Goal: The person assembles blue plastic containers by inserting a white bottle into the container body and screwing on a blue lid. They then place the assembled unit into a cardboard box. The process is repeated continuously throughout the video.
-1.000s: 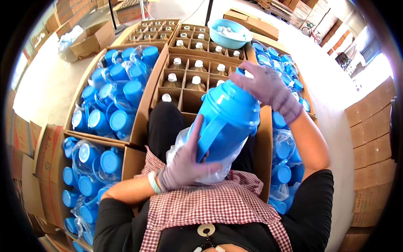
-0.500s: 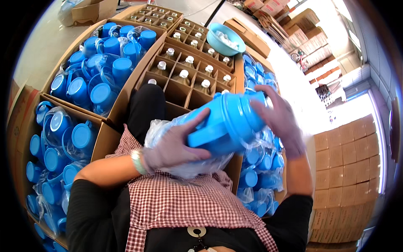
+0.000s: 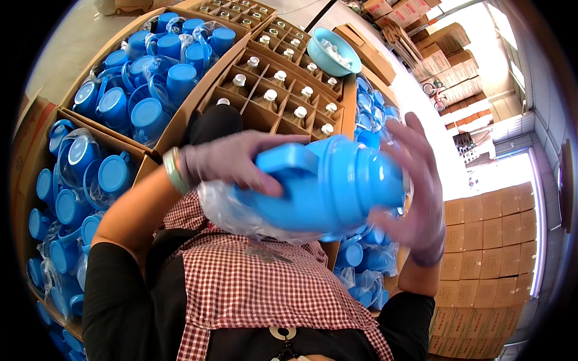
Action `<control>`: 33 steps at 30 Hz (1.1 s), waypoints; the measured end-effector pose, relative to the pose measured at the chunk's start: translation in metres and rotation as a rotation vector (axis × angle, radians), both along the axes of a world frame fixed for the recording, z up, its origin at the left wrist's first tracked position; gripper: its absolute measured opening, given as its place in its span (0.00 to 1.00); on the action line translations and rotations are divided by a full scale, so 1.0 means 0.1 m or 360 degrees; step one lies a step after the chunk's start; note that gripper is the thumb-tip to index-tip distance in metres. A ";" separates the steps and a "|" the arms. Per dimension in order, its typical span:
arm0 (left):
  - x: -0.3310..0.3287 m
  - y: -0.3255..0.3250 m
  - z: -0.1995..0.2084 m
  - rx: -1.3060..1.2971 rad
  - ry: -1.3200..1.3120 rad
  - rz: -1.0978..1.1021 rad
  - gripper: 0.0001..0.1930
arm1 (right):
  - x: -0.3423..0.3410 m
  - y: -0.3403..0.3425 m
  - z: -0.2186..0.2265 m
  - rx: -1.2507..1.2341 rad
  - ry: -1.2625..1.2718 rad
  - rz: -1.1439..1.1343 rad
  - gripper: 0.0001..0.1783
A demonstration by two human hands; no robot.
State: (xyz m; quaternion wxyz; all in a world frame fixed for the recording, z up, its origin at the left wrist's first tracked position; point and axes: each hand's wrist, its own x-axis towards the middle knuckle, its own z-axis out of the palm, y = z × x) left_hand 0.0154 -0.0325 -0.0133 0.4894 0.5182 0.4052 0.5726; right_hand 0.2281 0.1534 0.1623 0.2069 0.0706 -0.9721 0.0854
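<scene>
A blue thermos flask lies tilted across my lap, its narrower end to the right. My left hand, in a greyish-purple glove, is closed on its handle side, the thumb against the body. A crumpled clear plastic bag covers the flask's left end. My right hand, gloved too and blurred, is held around the right end with fingers stretched and spread. Whether its thumb touches the flask I cannot tell. The opening of the flask is turned toward that palm.
Divided cartons hold white-capped bottles ahead. Cartons at left carry blue flasks in plastic; more bagged blue flasks sit at right. A light-blue basin with white pieces stands on the far cartons. Stacked brown boxes rise at right.
The flask has turned, its handle now facing up and away, and its right end tips lower. My left hand has moved up over it. My right hand's fingers have spread from the end.
</scene>
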 end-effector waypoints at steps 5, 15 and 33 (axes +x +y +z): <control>0.03 0.20 -0.06 -0.0157 -0.0282 0.0178 0.47 | 0.00 0.29 -0.37 -0.0149 0.0255 0.0293 0.17; -0.13 -0.01 -0.08 -0.0035 -0.0330 -0.0226 0.53 | 0.11 0.09 -0.03 0.0029 -0.0027 0.0224 0.34; -0.08 -0.30 0.25 -0.0922 0.2249 0.0190 0.55 | 0.26 0.20 -0.43 -0.0700 0.0204 -0.0246 0.35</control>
